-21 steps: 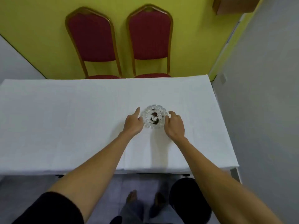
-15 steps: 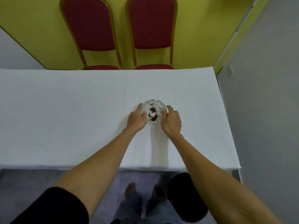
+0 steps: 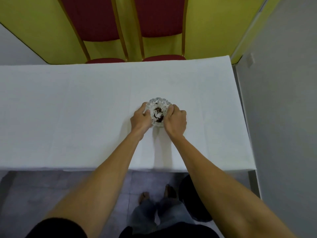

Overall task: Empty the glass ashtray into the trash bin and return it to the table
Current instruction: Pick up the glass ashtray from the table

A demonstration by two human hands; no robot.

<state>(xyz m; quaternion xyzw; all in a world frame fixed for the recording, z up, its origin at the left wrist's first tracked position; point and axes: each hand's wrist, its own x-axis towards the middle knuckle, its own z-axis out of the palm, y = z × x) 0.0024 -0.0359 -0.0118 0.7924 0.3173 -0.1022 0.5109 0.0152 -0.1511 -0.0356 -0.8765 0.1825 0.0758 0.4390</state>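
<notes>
A round cut-glass ashtray (image 3: 158,107) with dark ash and pale scraps in its bowl sits on the white tablecloth (image 3: 68,109), right of the table's middle. My left hand (image 3: 141,119) wraps its left side and my right hand (image 3: 175,122) wraps its right side, fingers curled against the glass. The ashtray still looks to rest on the cloth. A black round trash bin (image 3: 192,201) stands on the floor below the table's near edge, partly hidden by my right forearm.
Two red-padded chairs (image 3: 159,19) with gold frames stand behind the table's far edge against a yellow wall. A grey wall (image 3: 283,117) runs close along the table's right end. My bare feet (image 3: 154,194) are on the grey tiled floor.
Both hands moved inward from beside the ashtray and closed around its sides. The camera tilted downward and nearer to the table.
</notes>
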